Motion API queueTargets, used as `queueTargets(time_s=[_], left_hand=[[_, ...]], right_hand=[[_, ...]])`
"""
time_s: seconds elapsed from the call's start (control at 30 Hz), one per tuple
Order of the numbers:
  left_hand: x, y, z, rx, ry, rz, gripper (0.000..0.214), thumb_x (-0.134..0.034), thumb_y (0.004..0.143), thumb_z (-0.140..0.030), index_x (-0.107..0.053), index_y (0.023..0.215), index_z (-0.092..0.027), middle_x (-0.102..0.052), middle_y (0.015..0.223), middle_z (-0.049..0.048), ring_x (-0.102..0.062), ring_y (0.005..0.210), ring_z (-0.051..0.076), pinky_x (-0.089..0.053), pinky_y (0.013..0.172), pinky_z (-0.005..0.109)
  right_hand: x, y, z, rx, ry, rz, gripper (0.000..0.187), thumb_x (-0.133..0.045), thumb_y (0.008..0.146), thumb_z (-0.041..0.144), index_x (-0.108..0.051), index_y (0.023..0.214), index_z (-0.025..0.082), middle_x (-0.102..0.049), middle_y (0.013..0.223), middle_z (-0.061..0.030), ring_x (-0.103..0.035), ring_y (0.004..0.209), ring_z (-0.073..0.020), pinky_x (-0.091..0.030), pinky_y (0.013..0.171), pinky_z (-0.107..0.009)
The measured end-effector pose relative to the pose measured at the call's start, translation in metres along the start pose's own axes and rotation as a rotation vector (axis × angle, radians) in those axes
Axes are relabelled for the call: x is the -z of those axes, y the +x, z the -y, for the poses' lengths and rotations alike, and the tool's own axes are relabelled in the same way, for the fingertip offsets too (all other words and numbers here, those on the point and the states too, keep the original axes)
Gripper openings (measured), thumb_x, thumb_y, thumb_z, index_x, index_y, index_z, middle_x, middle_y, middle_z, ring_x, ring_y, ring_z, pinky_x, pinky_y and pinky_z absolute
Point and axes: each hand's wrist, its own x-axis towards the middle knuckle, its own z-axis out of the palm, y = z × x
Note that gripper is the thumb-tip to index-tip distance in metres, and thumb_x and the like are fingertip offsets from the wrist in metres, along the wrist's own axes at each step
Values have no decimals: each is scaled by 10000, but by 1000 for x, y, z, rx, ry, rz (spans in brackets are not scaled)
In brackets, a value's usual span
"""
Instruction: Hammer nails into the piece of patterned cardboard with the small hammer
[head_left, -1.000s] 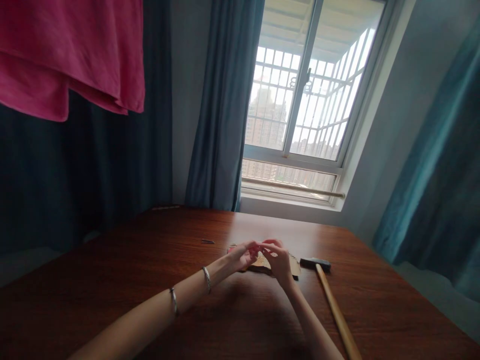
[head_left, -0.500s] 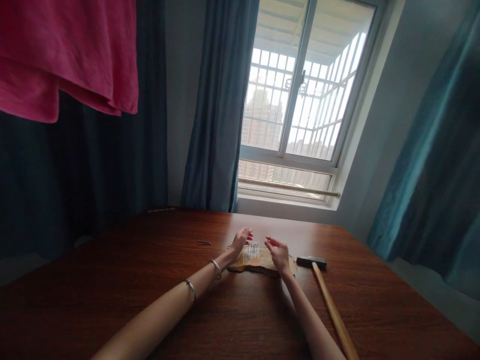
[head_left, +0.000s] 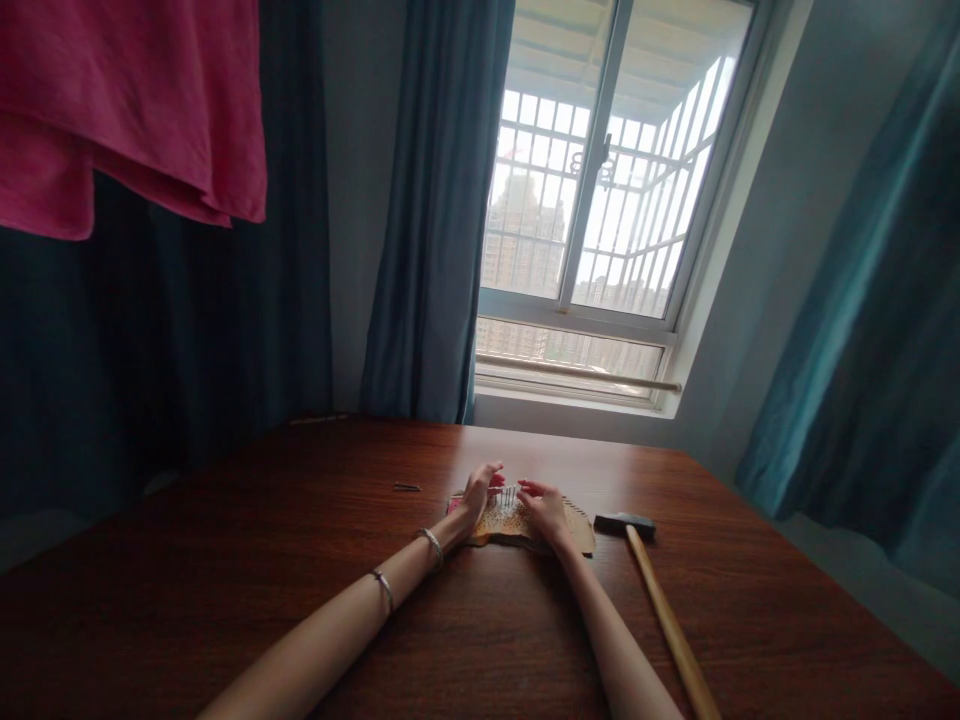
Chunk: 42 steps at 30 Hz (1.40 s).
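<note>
A flat, speckled board (head_left: 498, 527) with a ragged near edge lies on the table in front of me. Several thin nails (head_left: 508, 495) stand upright from its middle in a tight group. Beside the group on the left is my left hand (head_left: 478, 496), its thumb and curved fingers apart and nothing visible in them. My right hand (head_left: 546, 512) reaches over the board from the right, thumb and fingertips pinched on a small nail close to the standing ones. The nail itself is mostly hidden by the fingers.
A hammer (head_left: 660, 595) with a dark head and long wooden handle lies right of the board. A few loose nails (head_left: 407, 487) rest on the brown wooden table (head_left: 315, 560) to the left. Behind are blue curtains (head_left: 420, 250) and a barred window; pink cloth (head_left: 150, 110) hangs upper left.
My right hand has moved left and slightly down, bringing its pinched fingers beside the upright nails. The left hand has shifted slightly, staying next to them.
</note>
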Motion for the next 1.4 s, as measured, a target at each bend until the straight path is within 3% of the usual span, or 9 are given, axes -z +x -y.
queueTargets(time_s=[0.2, 0.43, 0.57, 0.9, 1.1, 1.4], left_hand=[[5, 5, 9, -109, 3, 125, 386, -588, 648, -406, -570, 911, -124, -573, 731, 29, -554, 695, 143, -425, 643, 250], [8, 5, 8, -101, 151, 206, 448, -628, 626, -368, -540, 988, -120, -562, 676, -3, -504, 551, 99, -367, 511, 207], [7, 6, 11, -151, 257, 236, 455, -672, 592, -367, -556, 958, -122, -610, 741, 34, -558, 638, 132, -405, 580, 227], [5, 7, 16, -230, 400, 265, 309, -675, 579, -281, -600, 852, -157, -637, 746, 39, -595, 751, 176, -452, 671, 260], [3, 9, 19, -277, 480, 287, 166, -652, 590, -242, -623, 731, -158, -652, 743, 50, -600, 747, 184, -451, 699, 270], [-3, 4, 10, -198, 508, 240, 150, -686, 549, -294, -646, 641, -182, -659, 695, 38, -593, 739, 202, -443, 689, 265]], right_hand=[[0, -3, -1, 1, -14, 31, 318, -581, 660, 325, -699, 902, 157, -713, 804, -84, -651, 692, -199, -512, 667, -302], [0, -6, 2, 22, -34, 35, 276, -566, 674, 312, -707, 875, 186, -714, 808, -68, -643, 693, -192, -498, 661, -287], [1, -7, 4, 33, -40, 46, 235, -556, 681, 302, -713, 824, 203, -715, 779, -46, -629, 662, -174, -485, 623, -259], [4, -12, 19, 146, -26, 96, 197, -542, 698, 284, -718, 763, 221, -711, 727, -23, -603, 638, -167, -463, 610, -247], [4, -13, 16, 181, -128, 68, 194, -531, 705, 241, -721, 745, 234, -709, 729, -29, -599, 624, -160, -455, 617, -244], [3, -13, 11, 169, -197, 25, 182, -525, 694, 224, -706, 678, 229, -683, 674, -15, -569, 610, -140, -430, 606, -215]])
